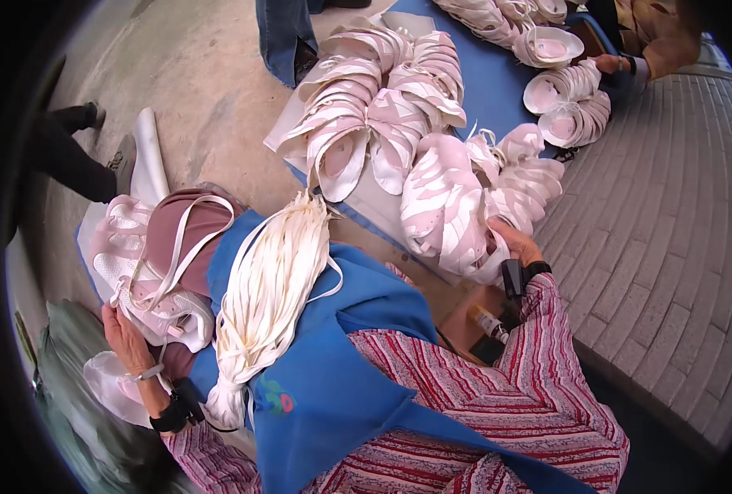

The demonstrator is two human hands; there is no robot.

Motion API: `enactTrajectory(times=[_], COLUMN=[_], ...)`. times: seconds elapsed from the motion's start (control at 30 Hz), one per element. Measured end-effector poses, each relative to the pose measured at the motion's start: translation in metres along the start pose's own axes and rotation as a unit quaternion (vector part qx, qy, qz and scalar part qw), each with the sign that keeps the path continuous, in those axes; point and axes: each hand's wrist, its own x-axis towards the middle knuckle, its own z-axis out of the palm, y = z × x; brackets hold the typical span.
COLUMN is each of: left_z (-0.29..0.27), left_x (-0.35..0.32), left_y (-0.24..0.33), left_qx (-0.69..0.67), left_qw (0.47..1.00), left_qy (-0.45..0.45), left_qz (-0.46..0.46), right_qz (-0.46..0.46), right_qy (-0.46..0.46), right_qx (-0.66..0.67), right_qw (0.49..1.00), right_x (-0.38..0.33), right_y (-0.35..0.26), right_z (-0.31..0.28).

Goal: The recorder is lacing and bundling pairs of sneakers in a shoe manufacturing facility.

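Note:
My right hand (514, 243) is closed on the edge of a pink and white shoe upper, at the near end of a nested bundle of uppers (444, 202). At my left, a pile of pink and white shoe uppers (127, 235) lies beside my knee. My left hand (125, 336) grips the lower edge of an upper (172, 317) there; its fingertips are partly hidden. Across my lap, on a blue apron (333, 412), lies a thick bunch of cream shoelaces (271, 284), tied near its lower end. A loose lace (186, 239) loops over the left pile.
Rows of nested uppers (341, 107) stand ahead on a sheet over a blue surface (498, 90). Another person's hand (609, 64) touches further uppers at top right. A small bottle (488, 323) sits by my right forearm. Green sacking (86, 395) lies at lower left; a tiled ledge (662, 206) runs along the right.

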Motion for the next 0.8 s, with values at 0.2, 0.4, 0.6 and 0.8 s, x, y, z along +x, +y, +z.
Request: enactTrajectory(times=[0.2,0.4,0.6,0.8], left_z=[0.006,0.010,0.012,0.014], left_x=[-0.003,-0.004,-0.005,-0.008], left_y=[-0.005,0.002,0.011,0.015], left_qx=[-0.010,0.016,0.011,0.017], left_qw=[1.000,0.999,0.999,0.999], left_qy=[0.021,0.014,0.006,0.015], left_qz=[0.022,0.038,0.031,0.027], right_qz=[-0.039,-0.207,-0.326,-0.511], right_qy=[-0.127,-0.007,-0.038,-0.044], right_qx=[0.126,0.050,0.086,0.054], right_qw=[0.983,0.977,0.941,0.857], right_x=[-0.030,-0.058,-0.084,-0.134], right_y=[-0.030,-0.049,-0.085,-0.109], right_z=[0.042,0.066,0.049,0.082])
